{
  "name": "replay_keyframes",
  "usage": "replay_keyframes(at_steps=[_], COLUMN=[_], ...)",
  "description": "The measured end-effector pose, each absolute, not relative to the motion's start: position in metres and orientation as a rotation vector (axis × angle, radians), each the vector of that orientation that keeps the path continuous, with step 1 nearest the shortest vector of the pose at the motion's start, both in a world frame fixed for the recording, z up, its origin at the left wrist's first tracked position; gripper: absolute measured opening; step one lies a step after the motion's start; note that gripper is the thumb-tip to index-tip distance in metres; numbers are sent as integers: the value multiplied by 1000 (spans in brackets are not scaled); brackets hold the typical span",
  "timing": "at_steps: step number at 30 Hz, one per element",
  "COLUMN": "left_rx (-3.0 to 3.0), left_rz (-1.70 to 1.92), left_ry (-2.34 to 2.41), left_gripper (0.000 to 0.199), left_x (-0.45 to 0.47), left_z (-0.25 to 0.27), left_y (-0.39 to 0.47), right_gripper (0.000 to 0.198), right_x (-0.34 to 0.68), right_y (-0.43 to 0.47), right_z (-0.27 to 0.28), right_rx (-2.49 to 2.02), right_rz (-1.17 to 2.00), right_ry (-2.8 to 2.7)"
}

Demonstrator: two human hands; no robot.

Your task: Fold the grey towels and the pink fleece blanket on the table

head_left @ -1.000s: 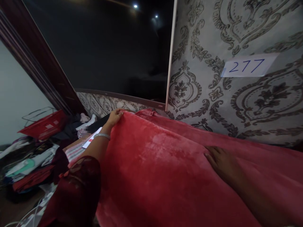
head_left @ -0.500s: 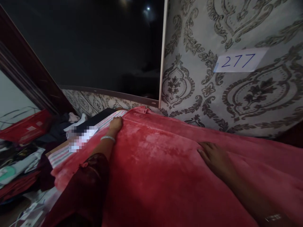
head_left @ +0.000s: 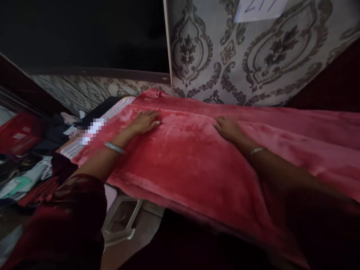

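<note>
A red plush blanket lies folded in layers over a long surface, its near edge hanging down in front of me. My left hand rests palm down on its upper left part, fingers stretched out and thumb apart. Further right, my right hand lies on the blanket at the fold line, its fingers loosely extended and touching the fabric. Neither hand has cloth visibly pinched in it. Beneath the blanket's left end, a striped cloth shows.
A large dark screen hangs on the patterned wall, with a paper label beside it. At left are a red bag and heaped clothes. A pale plastic stool stands below the blanket's front edge.
My left hand has shifted right from the blanket's left edge, and its fingers have opened out. My right hand stays on the fold. The view has tilted down, showing the near edge and stool.
</note>
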State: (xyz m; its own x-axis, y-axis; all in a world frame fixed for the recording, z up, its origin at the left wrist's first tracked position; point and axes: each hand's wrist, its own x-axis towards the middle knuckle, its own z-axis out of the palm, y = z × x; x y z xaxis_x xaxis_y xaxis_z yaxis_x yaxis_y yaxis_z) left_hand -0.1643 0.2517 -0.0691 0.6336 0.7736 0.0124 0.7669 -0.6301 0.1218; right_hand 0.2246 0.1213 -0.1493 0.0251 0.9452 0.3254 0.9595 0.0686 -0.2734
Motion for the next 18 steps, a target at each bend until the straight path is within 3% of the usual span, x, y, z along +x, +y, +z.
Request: replay_keyframes(at_steps=[5,10,12,18], left_rx=[2812,2838,2864,2900], left_rz=[92,91,28,280], left_ry=[1154,1112,1121,1191], left_gripper=[59,61,63,72], left_x=[-153,-138,-134,-134], left_z=[-68,-84,-100,-129], left_y=[169,106,91,111], right_gripper=[55,42,38,34], right_x=[226,221,222,276], right_y=[79,-35,-88,-224], right_z=[-130,-102,-94,-79], right_rx=[-1758,-1612,-1635,-1804], right_rz=[34,-44,-104,-340], right_ry=[-1988,-2012,-1903,-1268])
